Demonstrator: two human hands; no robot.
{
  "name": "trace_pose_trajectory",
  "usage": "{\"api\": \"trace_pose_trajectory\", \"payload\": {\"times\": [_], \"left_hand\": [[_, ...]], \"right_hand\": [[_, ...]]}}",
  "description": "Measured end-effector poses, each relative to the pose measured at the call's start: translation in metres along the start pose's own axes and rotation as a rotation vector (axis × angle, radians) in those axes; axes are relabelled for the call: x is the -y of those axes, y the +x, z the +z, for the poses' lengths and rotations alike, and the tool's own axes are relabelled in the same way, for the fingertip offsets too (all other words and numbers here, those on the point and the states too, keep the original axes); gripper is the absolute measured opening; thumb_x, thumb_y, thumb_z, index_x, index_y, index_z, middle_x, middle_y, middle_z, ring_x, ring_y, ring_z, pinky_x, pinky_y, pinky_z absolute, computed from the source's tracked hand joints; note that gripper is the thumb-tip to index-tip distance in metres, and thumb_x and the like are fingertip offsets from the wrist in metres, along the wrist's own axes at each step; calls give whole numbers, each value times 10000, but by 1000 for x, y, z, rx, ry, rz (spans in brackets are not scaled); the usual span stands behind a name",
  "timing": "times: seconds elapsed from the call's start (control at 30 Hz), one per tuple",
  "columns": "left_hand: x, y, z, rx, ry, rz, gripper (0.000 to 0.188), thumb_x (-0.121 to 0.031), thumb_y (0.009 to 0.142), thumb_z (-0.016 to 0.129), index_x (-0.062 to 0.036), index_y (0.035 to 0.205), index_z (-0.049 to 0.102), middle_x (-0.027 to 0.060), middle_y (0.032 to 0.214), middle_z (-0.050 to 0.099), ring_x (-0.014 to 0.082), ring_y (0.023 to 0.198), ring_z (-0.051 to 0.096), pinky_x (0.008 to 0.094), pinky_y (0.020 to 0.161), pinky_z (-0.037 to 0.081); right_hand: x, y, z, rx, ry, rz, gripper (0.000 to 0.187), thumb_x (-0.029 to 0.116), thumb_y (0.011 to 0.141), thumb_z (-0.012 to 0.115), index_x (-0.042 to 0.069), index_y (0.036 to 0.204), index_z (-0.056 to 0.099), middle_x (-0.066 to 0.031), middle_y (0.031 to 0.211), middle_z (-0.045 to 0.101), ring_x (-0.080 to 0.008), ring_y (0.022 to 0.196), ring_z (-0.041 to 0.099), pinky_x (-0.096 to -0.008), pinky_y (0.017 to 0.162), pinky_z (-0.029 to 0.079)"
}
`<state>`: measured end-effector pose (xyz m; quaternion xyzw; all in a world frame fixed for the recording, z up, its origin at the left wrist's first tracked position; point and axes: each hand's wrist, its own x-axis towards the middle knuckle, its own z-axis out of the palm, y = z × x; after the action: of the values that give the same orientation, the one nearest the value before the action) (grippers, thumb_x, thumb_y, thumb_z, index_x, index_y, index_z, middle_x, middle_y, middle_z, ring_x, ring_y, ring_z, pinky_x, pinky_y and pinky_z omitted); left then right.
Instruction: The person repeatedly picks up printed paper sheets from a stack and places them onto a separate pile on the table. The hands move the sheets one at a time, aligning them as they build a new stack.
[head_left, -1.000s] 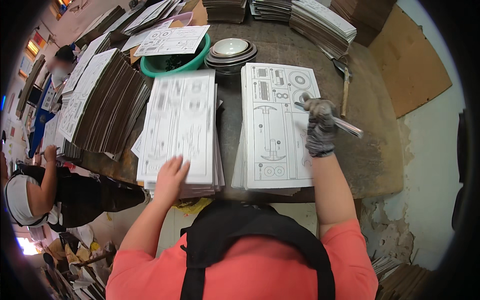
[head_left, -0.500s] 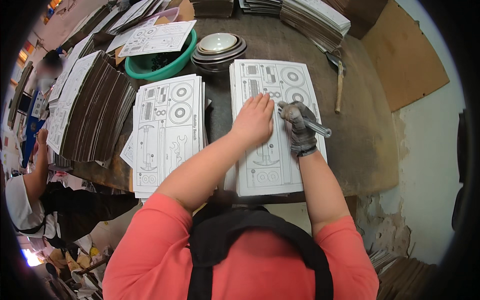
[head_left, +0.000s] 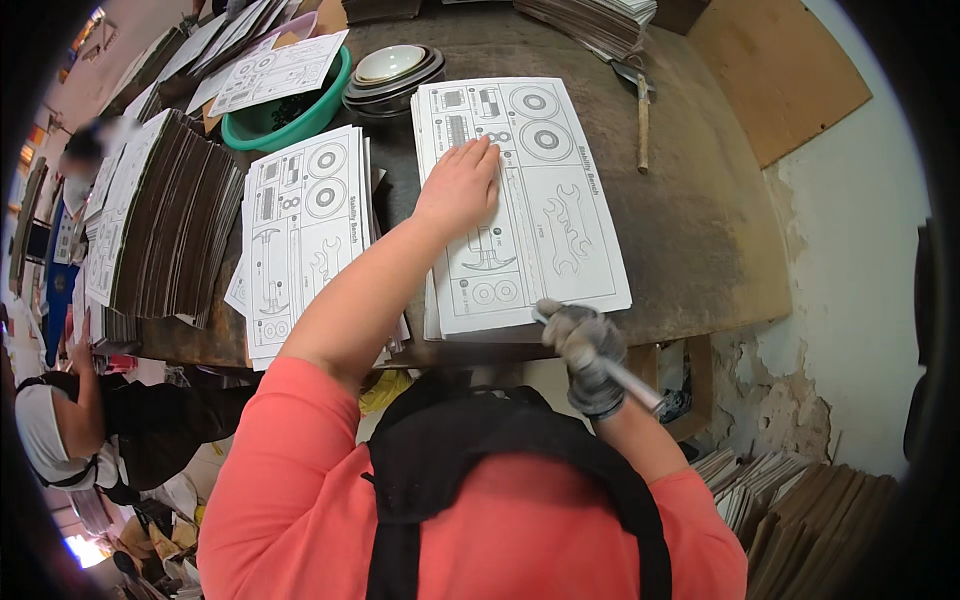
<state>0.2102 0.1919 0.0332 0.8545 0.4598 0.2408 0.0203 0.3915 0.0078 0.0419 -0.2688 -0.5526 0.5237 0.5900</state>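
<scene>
My bare left hand (head_left: 462,188) lies flat on the upper left part of a stack of printed sheets (head_left: 595,265), with line drawings of wrenches, a hammer-like tool and rings. Its fingers are stretched out. My right hand (head_left: 588,355), in a grey glove, hovers by the near edge of that stack, its fingers closed round a silver tube-shaped tool (head_left: 632,384). One end of the tool sticks out past the heel of the hand; its exact kind does not show. A second stack of the same sheets (head_left: 335,205) lies to the left, partly behind my left forearm.
Nested bowls (head_left: 393,68) and a green basin (head_left: 345,85) of dark small parts stand at the back. A trowel-like tool with a wooden handle (head_left: 643,125) lies right. Thick board stacks (head_left: 180,220) fill the left. A wooden board (head_left: 790,90) leans on the wall. Another person (head_left: 70,410) is at left.
My right hand has come from the middle of the sheet down to its near edge, tool still in it. The left hand stays on the sheet. The whole view has shifted a little.
</scene>
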Motion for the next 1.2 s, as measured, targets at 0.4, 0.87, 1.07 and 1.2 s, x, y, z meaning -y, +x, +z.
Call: {"api": "trace_pose_trajectory", "payload": {"times": [0.4, 0.87, 1.07, 1.2], "left_hand": [[-98, -84, -67, 161, -26, 409, 450, -93, 718, 513, -62, 1167, 493, 62, 700, 486, 234, 771, 515, 419, 946, 349], [-110, -56, -128, -64, -100, 222, 545, -31, 659, 524, 2, 1200, 465, 168, 1067, 535, 313, 966, 530, 344, 819, 452], [-27, -117, -175, -212, 15, -27, 489, 51, 664, 499, -27, 1146, 519, 189, 1199, 507, 341, 1104, 494, 397, 898, 418], [54, -227, -134, 18, 198, -178, 518, 70, 639, 521, -82, 1134, 535, 180, 1181, 517, 347, 1077, 506, 399, 897, 419]], "right_hand": [[69, 70, -47, -210, -85, -467, 329, 187, 866, 467, 110, 572, 343, 1, 542, 316, -149, 564, 363, -445, 955, 338], [106, 130, -47, -267, 130, -693, 367, 202, 857, 451, 110, 553, 267, 3, 563, 230, -156, 588, 292, -451, 993, 280], [99, 129, -36, -276, 30, -627, 377, 233, 847, 485, 123, 548, 283, 1, 553, 273, -159, 595, 334, -435, 993, 287], [50, 139, -26, -145, 155, -467, 322, 252, 818, 531, 121, 573, 369, -9, 576, 378, -172, 657, 433, -440, 987, 310]]}}
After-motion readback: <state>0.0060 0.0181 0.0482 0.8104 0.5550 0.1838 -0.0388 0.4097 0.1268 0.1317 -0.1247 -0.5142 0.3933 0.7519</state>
